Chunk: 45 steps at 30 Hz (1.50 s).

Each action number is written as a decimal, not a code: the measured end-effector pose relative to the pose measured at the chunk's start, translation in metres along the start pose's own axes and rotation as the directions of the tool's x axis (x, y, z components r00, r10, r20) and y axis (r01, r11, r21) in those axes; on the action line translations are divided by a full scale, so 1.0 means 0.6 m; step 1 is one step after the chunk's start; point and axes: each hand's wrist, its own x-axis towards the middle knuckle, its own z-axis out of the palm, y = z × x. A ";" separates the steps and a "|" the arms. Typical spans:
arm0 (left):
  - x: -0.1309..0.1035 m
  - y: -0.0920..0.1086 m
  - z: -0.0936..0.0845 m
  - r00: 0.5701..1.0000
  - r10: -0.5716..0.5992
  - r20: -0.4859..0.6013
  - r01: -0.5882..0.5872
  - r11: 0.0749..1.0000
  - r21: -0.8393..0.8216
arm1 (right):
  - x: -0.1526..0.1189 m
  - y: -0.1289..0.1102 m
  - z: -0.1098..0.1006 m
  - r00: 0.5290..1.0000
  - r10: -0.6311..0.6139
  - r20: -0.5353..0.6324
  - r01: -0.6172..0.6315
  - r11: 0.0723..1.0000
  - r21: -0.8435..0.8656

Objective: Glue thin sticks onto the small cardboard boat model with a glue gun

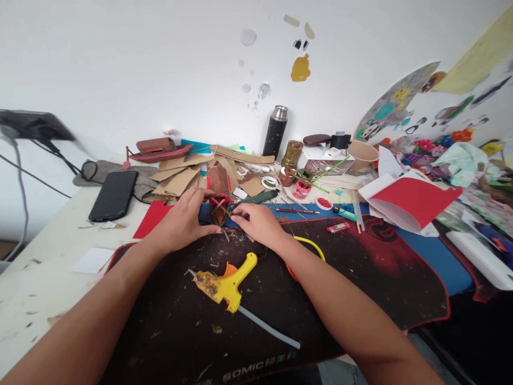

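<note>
Left hand (pixel 186 220) spread at red-brown model (pixel 218 182); I've got right hand (pixel 258 224) pinching thin stick (pixel 226 212); glue gun (pixel 224 283) below.

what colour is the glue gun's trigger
Orange, on the yellow glue gun; it shows in the head view.

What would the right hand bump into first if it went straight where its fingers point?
The right hand would probably meet the small red-trimmed brown model at its fingertips, though depth is unclear.
</note>
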 end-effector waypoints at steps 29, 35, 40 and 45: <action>-0.003 -0.002 0.000 1.000 -0.017 -0.011 0.017 1.000 0.017 | -0.001 0.002 0.002 1.000 0.009 -0.011 -0.009 1.000 0.010; -0.003 -0.002 -0.001 0.999 -0.035 0.000 0.035 0.999 0.016 | -0.001 0.004 0.002 1.000 0.009 -0.010 -0.008 0.999 0.033; -0.003 -0.002 -0.001 0.999 -0.041 -0.007 0.041 0.999 0.009 | 0.002 0.009 0.005 0.999 0.003 -0.041 0.000 0.998 0.060; -0.003 -0.003 -0.002 1.000 -0.027 -0.011 0.027 1.000 0.006 | 0.000 0.010 0.002 0.999 -0.009 -0.049 0.014 0.996 0.083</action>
